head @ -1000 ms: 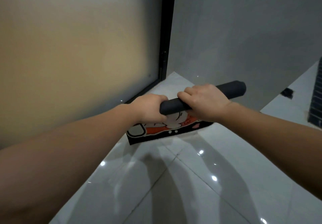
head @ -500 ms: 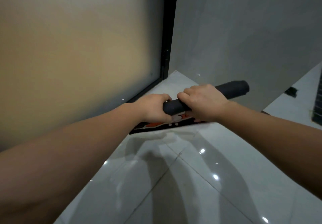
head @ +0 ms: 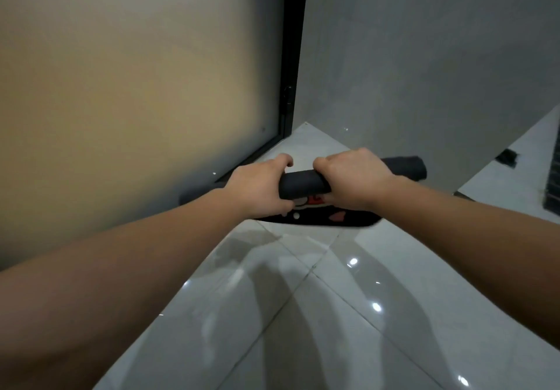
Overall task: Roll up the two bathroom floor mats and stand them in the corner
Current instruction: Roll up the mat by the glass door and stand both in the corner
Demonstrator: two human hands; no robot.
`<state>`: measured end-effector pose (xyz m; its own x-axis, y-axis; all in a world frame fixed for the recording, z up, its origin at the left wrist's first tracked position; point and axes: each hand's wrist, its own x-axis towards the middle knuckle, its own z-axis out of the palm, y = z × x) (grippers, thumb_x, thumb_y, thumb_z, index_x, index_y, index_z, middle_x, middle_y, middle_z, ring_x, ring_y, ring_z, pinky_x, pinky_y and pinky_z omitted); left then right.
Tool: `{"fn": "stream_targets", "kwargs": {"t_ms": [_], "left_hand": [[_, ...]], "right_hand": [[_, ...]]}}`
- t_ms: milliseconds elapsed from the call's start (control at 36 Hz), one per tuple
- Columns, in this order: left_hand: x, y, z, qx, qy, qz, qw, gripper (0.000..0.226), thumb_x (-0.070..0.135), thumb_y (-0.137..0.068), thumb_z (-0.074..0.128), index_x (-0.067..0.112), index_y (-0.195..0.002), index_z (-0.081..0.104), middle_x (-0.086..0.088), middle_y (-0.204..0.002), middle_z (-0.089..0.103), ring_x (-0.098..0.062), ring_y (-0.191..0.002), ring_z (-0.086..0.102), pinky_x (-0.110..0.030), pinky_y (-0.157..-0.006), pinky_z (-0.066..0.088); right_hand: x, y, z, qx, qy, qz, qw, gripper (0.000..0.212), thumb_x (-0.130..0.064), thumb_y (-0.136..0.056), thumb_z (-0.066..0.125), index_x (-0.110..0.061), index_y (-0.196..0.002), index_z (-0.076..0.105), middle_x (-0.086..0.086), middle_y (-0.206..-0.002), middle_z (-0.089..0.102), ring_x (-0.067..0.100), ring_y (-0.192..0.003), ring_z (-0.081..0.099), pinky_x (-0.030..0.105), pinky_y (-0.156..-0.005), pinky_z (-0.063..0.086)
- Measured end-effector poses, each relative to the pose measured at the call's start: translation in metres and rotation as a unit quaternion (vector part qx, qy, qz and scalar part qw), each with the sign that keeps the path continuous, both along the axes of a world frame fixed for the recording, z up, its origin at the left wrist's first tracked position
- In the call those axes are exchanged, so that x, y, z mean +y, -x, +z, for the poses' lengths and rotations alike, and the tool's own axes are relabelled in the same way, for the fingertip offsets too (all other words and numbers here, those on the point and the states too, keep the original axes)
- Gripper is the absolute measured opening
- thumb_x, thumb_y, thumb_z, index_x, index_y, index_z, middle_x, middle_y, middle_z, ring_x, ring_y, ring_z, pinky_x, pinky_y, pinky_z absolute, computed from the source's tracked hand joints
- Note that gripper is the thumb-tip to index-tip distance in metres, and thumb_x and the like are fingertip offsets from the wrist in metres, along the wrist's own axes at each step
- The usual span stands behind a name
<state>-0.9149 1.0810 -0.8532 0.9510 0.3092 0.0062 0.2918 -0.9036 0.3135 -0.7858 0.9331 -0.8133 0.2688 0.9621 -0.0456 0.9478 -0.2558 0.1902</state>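
Note:
A dark floor mat (head: 303, 184) is rolled into a tight black tube and lies across the white tiles near the corner. Its right end (head: 407, 169) sticks out past my right hand. A narrow unrolled strip (head: 336, 218) with an orange and white cartoon print shows just below the tube. My left hand (head: 257, 188) grips the tube's left part, fingers curled over the top. My right hand (head: 353, 179) grips it beside the left hand. Only this one mat is in view.
A frosted glass panel (head: 136, 101) in a black frame (head: 292, 56) stands to the left. A grey wall (head: 424, 71) runs to the right and meets it at the corner (head: 306, 127). Glossy white floor tiles (head: 303, 314) lie below. A dark opening (head: 506, 157) sits at far right.
Both hands have rolled the tube toward me. The printed strip below it has shrunk to a narrow band, and the roll looks thicker.

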Motion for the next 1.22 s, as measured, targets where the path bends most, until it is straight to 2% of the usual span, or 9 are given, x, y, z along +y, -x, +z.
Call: {"fn": "stream_targets", "kwargs": {"t_ms": [139, 334, 472, 639, 778, 889, 973, 1112, 1223], "left_hand": [[0.001, 0.002, 0.001, 0.071, 0.146, -0.008, 0.987, 0.035, 0.039, -0.063, 0.070, 0.032, -0.094, 0.055, 0.007, -0.082, 0.063, -0.016, -0.076, 0.061, -0.030, -0.061, 0.048], [0.002, 0.008, -0.010, -0.024, -0.141, -0.051, 0.988, 0.034, 0.032, -0.070, 0.064, 0.025, -0.099, 0.047, 0.002, -0.093, 0.062, -0.026, -0.085, 0.060, -0.032, -0.060, 0.034], [0.000, 0.003, -0.006, -0.079, -0.172, -0.056, 0.980, 0.036, 0.030, -0.072, 0.063, 0.022, -0.104, 0.047, 0.000, -0.097, 0.062, -0.026, -0.084, 0.058, -0.036, -0.063, 0.038], [-0.001, -0.006, 0.001, 0.042, 0.049, -0.029, 0.997, 0.052, 0.045, -0.064, 0.069, 0.029, -0.109, 0.047, 0.005, -0.095, 0.063, -0.020, -0.085, 0.060, -0.030, -0.064, 0.042], [-0.003, -0.006, -0.002, 0.109, 0.177, -0.017, 0.978, 0.044, 0.041, -0.065, 0.075, 0.028, -0.102, 0.056, 0.009, -0.087, 0.062, -0.014, -0.079, 0.059, -0.026, -0.063, 0.046], [-0.004, -0.005, -0.006, 0.095, 0.080, -0.029, 0.992, 0.037, 0.042, -0.068, 0.071, 0.027, -0.095, 0.051, 0.008, -0.081, 0.058, -0.016, -0.075, 0.055, -0.029, -0.059, 0.039], [-0.006, -0.002, -0.012, 0.025, -0.066, -0.032, 0.997, 0.028, 0.035, -0.074, 0.062, 0.023, -0.095, 0.047, 0.002, -0.086, 0.061, -0.023, -0.077, 0.058, -0.030, -0.056, 0.032], [-0.007, 0.000, -0.015, -0.058, -0.130, -0.040, 0.989, 0.025, 0.027, -0.076, 0.058, 0.021, -0.097, 0.044, 0.001, -0.089, 0.060, -0.024, -0.077, 0.057, -0.032, -0.056, 0.028], [-0.007, -0.004, -0.011, -0.012, -0.068, -0.031, 0.997, 0.037, 0.035, -0.070, 0.062, 0.025, -0.098, 0.041, 0.005, -0.086, 0.059, -0.022, -0.076, 0.058, -0.031, -0.056, 0.033]], "right_hand": [[-0.004, 0.006, -0.009, -0.082, -0.049, 0.088, 0.992, 0.025, -0.036, -0.080, 0.056, -0.016, -0.094, 0.049, 0.006, -0.084, 0.058, 0.027, -0.069, 0.055, 0.036, -0.057, 0.036], [0.003, 0.005, 0.002, 0.136, 0.091, -0.056, 0.985, 0.048, -0.048, -0.064, 0.064, -0.030, -0.106, 0.049, -0.001, -0.090, 0.058, 0.024, -0.081, 0.057, 0.033, -0.063, 0.041], [0.004, -0.001, 0.005, 0.185, 0.098, -0.086, 0.974, 0.033, -0.039, -0.063, 0.069, -0.030, -0.091, 0.053, -0.004, -0.081, 0.062, 0.017, -0.068, 0.055, 0.030, -0.056, 0.042], [-0.009, -0.007, -0.012, -0.088, -0.029, 0.075, 0.993, 0.028, -0.029, -0.072, 0.063, -0.018, -0.093, 0.048, 0.004, -0.080, 0.058, 0.027, -0.066, 0.056, 0.032, -0.052, 0.027], [-0.013, -0.004, -0.020, -0.102, -0.035, 0.117, 0.987, 0.023, -0.022, -0.077, 0.060, -0.015, -0.097, 0.050, 0.007, -0.079, 0.056, 0.026, -0.064, 0.052, 0.035, -0.056, 0.034], [-0.011, -0.004, -0.020, -0.073, -0.009, 0.093, 0.993, 0.034, -0.031, -0.077, 0.059, -0.019, -0.107, 0.048, 0.004, -0.089, 0.056, 0.025, -0.075, 0.054, 0.037, -0.065, 0.042], [-0.005, -0.011, -0.013, 0.053, 0.048, 0.002, 0.997, 0.049, -0.047, -0.070, 0.061, -0.027, -0.112, 0.049, 0.000, -0.094, 0.059, 0.024, -0.083, 0.057, 0.032, -0.066, 0.039], [-0.002, -0.023, 0.001, 0.221, 0.119, -0.098, 0.963, 0.033, -0.048, -0.064, 0.069, -0.034, -0.091, 0.055, -0.010, -0.078, 0.060, 0.010, -0.069, 0.055, 0.026, -0.054, 0.038], [-0.007, -0.017, -0.003, 0.053, 0.031, -0.012, 0.998, 0.022, -0.044, -0.073, 0.060, -0.029, -0.087, 0.052, -0.009, -0.073, 0.057, 0.014, -0.064, 0.054, 0.029, -0.052, 0.035]]}}
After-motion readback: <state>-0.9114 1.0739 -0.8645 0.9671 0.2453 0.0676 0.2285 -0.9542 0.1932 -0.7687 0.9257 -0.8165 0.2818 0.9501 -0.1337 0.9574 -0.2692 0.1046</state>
